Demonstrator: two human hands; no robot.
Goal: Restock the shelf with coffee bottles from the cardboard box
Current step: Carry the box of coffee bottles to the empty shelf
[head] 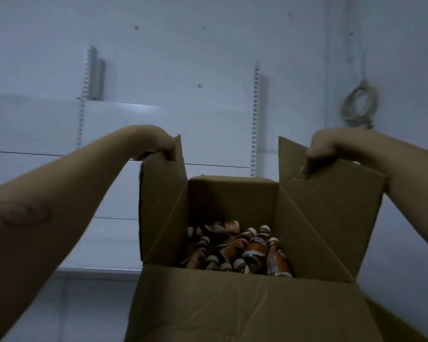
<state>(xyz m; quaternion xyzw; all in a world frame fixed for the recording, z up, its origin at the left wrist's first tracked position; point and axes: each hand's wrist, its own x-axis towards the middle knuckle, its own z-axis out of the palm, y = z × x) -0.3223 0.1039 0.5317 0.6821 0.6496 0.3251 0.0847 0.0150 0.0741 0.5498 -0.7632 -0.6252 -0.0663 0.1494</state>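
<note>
White shelf (124,114) fills the upper frame; left hand (162,146) and right hand (324,151) pinch flaps of the cardboard box (232,304) above probably light, slick coffee bottles (255,250), best gripped mid-body.

Low in view, at 6 o'clock: cardboard box (232,304), top open. Inside, on its floor: coffee bottles (255,248), piled across one another. At 10 o'clock from the opening: left hand (163,146) gripping the top edge of the left flap (163,188). At 2 o'clock: right hand (324,149) gripping the right flap (331,213). Behind, at 12 o'clock: shelf (124,124) and slotted upright (255,119). Farther right, at 1 o'clock: coiled cable (360,106) against the wall.
</note>
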